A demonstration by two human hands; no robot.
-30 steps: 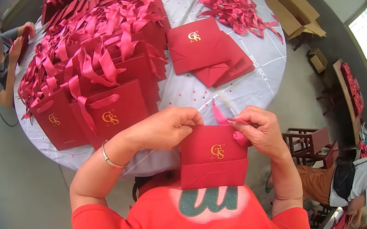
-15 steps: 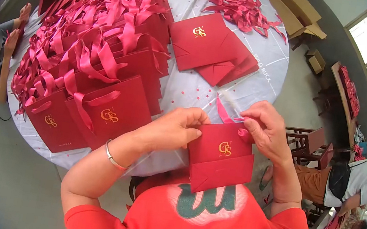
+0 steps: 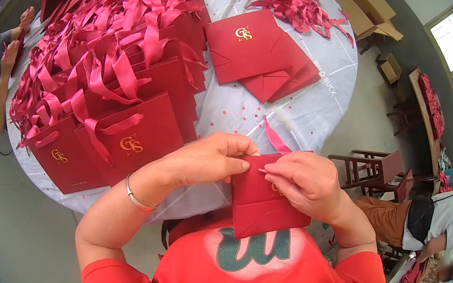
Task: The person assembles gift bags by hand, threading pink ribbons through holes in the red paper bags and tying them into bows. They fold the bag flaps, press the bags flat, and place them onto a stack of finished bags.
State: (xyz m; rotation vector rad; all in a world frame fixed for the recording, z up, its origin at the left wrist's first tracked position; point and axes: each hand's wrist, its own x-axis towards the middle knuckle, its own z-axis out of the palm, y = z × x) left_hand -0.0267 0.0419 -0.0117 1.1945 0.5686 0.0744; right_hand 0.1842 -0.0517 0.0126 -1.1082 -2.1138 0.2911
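Note:
A small red paper gift bag (image 3: 262, 216) with a gold monogram is held in front of my chest. My left hand (image 3: 215, 160) is closed on its upper left edge, thumb on the front and fingers behind. My right hand (image 3: 307, 182) pinches the narrow end of a pink ribbon (image 3: 275, 138) against the front of the bag, near the left thumb. The ribbon's loop stands up above the bag's opening. My right fingers cover most of the monogram and the bag's right top corner.
Many red bags with ribbon handles (image 3: 129, 133) crowd the table's left side. Flat red bags (image 3: 245, 51) lie ahead on the white tablecloth (image 3: 227, 136), with loose ribbons (image 3: 298, 1) beyond. A person's arms (image 3: 8, 70) show at left; another person (image 3: 447, 219) is at right.
My right hand has moved left and slightly down across the bag's front, carrying the ribbon end from the right corner toward my left thumb. My left hand keeps its grip.

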